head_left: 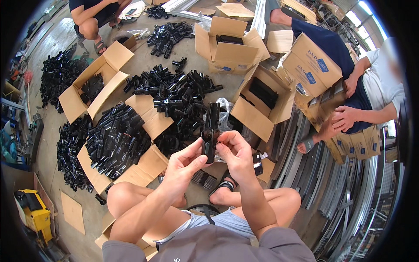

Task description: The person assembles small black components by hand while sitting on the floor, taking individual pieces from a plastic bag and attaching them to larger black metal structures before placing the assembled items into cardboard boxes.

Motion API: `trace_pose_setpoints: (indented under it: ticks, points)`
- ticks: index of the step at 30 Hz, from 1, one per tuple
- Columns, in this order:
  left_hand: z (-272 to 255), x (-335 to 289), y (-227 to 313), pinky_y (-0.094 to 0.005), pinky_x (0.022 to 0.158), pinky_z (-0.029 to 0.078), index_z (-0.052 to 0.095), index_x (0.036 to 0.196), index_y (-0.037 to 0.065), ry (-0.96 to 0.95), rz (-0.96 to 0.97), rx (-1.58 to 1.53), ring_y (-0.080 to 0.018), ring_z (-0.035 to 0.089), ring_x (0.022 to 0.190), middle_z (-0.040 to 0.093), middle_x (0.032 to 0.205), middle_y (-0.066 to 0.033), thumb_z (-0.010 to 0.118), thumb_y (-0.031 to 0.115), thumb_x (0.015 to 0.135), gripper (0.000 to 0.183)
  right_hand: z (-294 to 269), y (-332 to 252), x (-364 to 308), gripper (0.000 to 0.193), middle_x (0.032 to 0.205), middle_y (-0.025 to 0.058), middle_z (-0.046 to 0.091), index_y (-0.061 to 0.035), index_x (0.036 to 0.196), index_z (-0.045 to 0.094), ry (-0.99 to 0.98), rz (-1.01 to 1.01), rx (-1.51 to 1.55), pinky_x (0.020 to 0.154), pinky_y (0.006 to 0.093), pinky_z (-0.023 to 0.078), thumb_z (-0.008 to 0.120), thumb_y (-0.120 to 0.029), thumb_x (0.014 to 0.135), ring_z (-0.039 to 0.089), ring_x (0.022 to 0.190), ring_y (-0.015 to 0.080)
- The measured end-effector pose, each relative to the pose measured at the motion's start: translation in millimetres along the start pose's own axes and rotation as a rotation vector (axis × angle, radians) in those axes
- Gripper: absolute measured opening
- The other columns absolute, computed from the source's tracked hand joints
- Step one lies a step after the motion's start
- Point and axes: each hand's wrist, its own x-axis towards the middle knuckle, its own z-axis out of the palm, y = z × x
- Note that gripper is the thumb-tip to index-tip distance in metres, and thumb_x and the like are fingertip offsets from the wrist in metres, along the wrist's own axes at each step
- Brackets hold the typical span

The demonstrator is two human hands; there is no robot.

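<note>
In front of me, upright, is a glossy black tubular part (212, 120) with a shorter piece along its side. My left hand (188, 159) grips its lower end between thumb and fingers. Against the part's right side, my right hand (234, 153) has thumb and fingertips pinched together; whatever they hold is too small to make out. Beyond my hands lies a big heap of similar black parts (183, 94). A clear plastic bag (224, 107) rests just behind the held part. Below my right wrist, a dark phone-like object (258, 165) lies near my foot.
Open cartons of black parts stand at the left (120, 81), far middle (238, 54) and right (253, 122). More black parts fill a flattened carton (148, 163). Metal profiles (301, 153) line the right floor. One person (384, 83) sits at right; another (94, 22) crouches far left.
</note>
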Motion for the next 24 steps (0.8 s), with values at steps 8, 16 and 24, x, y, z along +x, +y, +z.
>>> trace_pose_setpoints:
  ticks: [8, 16, 24]
  points:
    - [6.4, -1.3, 5.2, -0.0344, 0.104, 0.053, 0.043, 0.156, 0.002, 0.02, -0.024, -0.019, -0.014, 0.062, 0.12, 0.064, 0.135, -0.0083, 0.066, 0.011, 0.102, 0.059, -4.8, 0.1, 0.4, 0.018, 0.101, 0.0021, 0.062, -0.0003, 0.115, 0.058, -0.054, 0.024, 0.012, 0.085, 0.0239, 0.053, 0.066, 0.001, 0.1, 0.061, 0.093, 0.0083]
    - [8.4, -1.8, 1.8, -0.0411, 0.106, 0.055, 0.052, 0.148, 0.001, 0.09, -0.024, -0.03, -0.0178, 0.065, 0.119, 0.067, 0.13, -0.0096, 0.064, 0.005, 0.102, 0.047, 2.2, -1.3, -2.0, 0.013, 0.101, 0.0042, 0.065, -0.0002, 0.111, 0.057, 0.004, -0.105, -0.176, 0.081, 0.0239, 0.053, 0.064, 0.002, 0.1, 0.063, 0.093, 0.0088]
    - [12.1, -2.0, 3.2, -0.0391, 0.102, 0.056, 0.054, 0.145, 0.0, 0.162, 0.011, 0.001, -0.0191, 0.067, 0.115, 0.067, 0.127, -0.0097, 0.064, 0.005, 0.101, 0.045, 8.8, -17.0, -5.9, 0.014, 0.108, 0.008, 0.074, 0.0018, 0.111, 0.073, 0.146, -0.273, -0.312, 0.085, 0.0252, 0.055, 0.068, 0.0, 0.098, 0.069, 0.096, 0.0116]
